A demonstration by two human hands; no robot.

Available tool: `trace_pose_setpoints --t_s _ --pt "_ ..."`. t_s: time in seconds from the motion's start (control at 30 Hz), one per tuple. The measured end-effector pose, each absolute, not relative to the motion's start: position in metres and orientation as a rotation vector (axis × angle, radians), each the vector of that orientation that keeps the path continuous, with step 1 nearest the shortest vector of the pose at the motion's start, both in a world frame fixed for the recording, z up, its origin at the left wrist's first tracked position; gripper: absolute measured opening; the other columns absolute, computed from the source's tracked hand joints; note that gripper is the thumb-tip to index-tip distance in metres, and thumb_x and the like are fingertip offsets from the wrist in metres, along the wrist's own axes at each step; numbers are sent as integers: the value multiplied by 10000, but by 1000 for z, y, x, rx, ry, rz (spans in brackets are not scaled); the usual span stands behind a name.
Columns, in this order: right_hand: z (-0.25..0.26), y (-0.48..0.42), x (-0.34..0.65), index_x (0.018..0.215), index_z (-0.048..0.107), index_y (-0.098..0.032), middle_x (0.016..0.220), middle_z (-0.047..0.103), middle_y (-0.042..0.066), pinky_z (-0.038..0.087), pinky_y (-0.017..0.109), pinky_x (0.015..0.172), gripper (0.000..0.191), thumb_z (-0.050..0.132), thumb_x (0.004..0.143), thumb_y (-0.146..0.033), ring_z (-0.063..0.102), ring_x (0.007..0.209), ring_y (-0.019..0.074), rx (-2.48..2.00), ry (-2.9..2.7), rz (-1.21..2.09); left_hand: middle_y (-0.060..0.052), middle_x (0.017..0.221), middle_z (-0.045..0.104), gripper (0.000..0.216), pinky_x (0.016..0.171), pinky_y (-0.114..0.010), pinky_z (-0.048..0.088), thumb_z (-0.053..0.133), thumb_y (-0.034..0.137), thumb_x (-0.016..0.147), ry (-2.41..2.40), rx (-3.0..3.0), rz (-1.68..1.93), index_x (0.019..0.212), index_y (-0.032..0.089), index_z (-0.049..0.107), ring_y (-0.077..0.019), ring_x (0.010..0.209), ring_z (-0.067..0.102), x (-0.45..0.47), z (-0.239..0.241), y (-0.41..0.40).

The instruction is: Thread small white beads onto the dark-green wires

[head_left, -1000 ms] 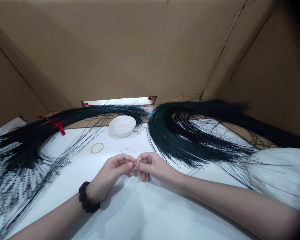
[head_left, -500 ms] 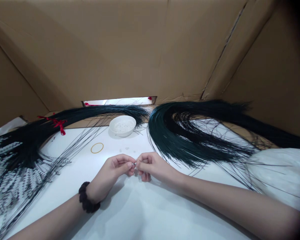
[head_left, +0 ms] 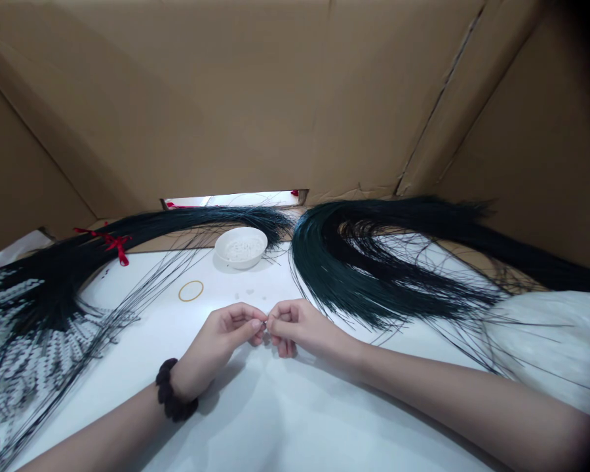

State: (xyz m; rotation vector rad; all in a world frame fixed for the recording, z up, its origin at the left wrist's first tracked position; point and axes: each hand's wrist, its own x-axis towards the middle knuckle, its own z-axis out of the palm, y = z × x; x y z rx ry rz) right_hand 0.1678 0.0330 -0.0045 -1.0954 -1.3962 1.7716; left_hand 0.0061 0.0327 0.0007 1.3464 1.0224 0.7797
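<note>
My left hand (head_left: 236, 328), with a dark scrunchie (head_left: 176, 391) round the wrist, is closed in a pinch just over the white tabletop (head_left: 255, 419). Right beside it, my right hand (head_left: 295, 324) pinches too, so that the fingertips of both almost meet. Whatever small dark thing lies between the fingertips is too small to name. Beyond the hands stands a white bowl (head_left: 240, 248) with small pale bits in it. A yellow rubber band (head_left: 191, 291) lies to the left of the bowl. A curved bundle of dark green strands (head_left: 344, 288) spreads behind my right hand.
At the left, another bundle of dark strands (head_left: 162, 226) is tied with a red ribbon (head_left: 115, 244); its near ends carry white pieces (head_left: 34, 354). A clear plastic bag (head_left: 555, 347) lies at the right. Cardboard walls (head_left: 236, 98) with a low slot enclose the table.
Both hands stay in nearly the same place, with the fingertips still pinched together. The small dark thing between them shows slightly less. Nothing else has visibly moved.
</note>
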Motion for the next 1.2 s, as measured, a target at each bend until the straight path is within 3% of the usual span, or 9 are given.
trace_pose_setpoints --t_s 0.8,1.2 --pt "-4 29 165 633 498 -132 540 540 -16 339 160 388 24 481 649 -139 480 405 50 -1134 -1373 1712 2 612 551 129 620 -241 383 535 263 745 980 1337 750 768 144 581 -118 604 485 6 1 31" --pt "-8 27 164 676 485 -128 583 544 1 338 164 399 168 526 721 -285 482 424 52 -1112 -1378 1660 -21 780 554 108 689 -256 409 427 244 811 1089 1692 804 848 167 494 -151 745 537 10 2 22"
